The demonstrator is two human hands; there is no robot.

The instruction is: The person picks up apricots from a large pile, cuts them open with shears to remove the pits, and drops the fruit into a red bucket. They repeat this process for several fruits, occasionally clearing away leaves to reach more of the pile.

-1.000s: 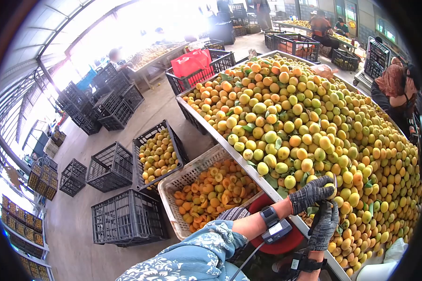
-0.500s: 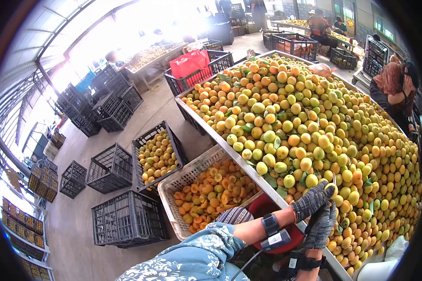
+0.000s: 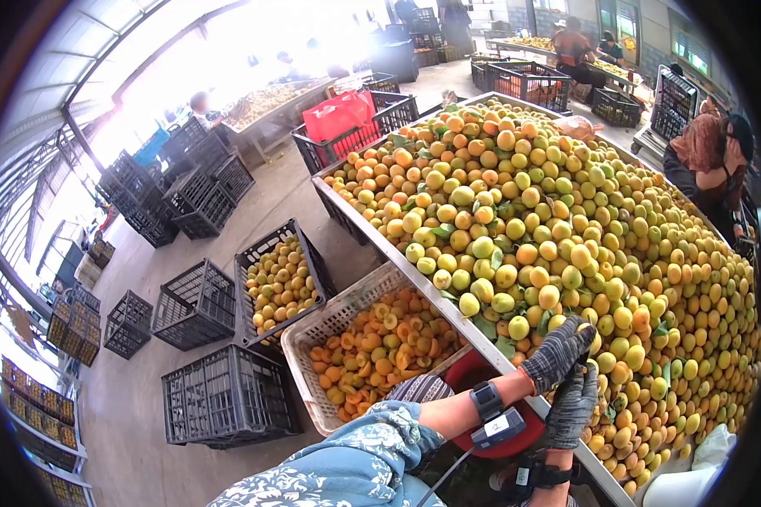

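Note:
My left hand (image 3: 558, 353), in a dark striped knit glove, is closed around an apricot (image 3: 595, 343), largely covered by the fingers. Just below it, my right hand (image 3: 573, 407) in a matching glove is closed with its fingertips against the left hand. It holds a small knife, whose blade showed above the fruit a moment ago and is now mostly hidden. Both hands are over the near edge of a metal-rimmed table (image 3: 414, 275), beside a large heap of yellow-green apricots (image 3: 533, 228). Left of my arms, a white crate (image 3: 300, 351) contains halved apricots (image 3: 372, 351).
A red bucket (image 3: 516, 435) sits below my forearms. Black crates (image 3: 228, 397) stand on the floor at left, one crate (image 3: 292, 228) filled with whole apricots. A red bag (image 3: 340, 116) lies on another crate. A person (image 3: 706, 152) sits at the heap's far right.
Both hands have shifted slightly left and down. The knife blade, visible beside the apricot before, is now mostly out of sight, and less of the fruit shows.

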